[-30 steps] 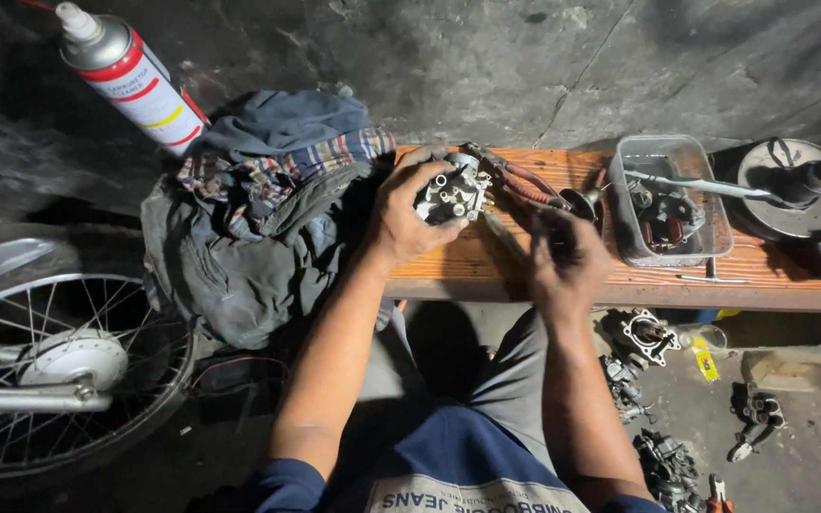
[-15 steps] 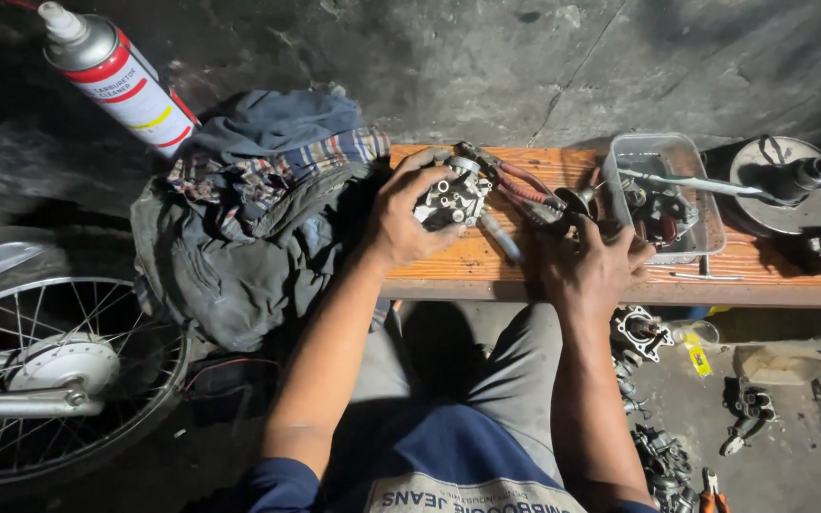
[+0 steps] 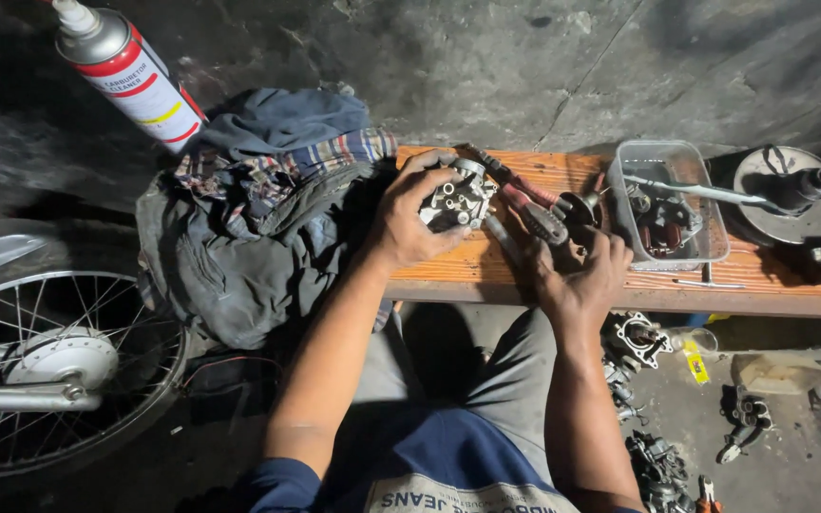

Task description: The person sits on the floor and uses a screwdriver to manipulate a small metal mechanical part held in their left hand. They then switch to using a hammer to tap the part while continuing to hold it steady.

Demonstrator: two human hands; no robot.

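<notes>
Currently mid-strip, by my read: L hand (image 3: 409, 220) grips carburetor body (image 3: 458, 199) tilted over wooden bench (image 3: 563, 275), R hand (image 3: 580, 275) curled round red-handled pliers (image 3: 534, 211) beside it; next move prob. needs pliers' tip seated on a fitting w/ body steady.

A rough, dark concrete wall (image 3: 486, 66) fills the view from ten to two o'clock, lit harshly from above. A worn orange wooden bench (image 3: 762, 285) runs toward three o'clock. Below it — at five o'clock — lies a grimy concrete floor (image 3: 800, 465), dim and shadowed.
</notes>
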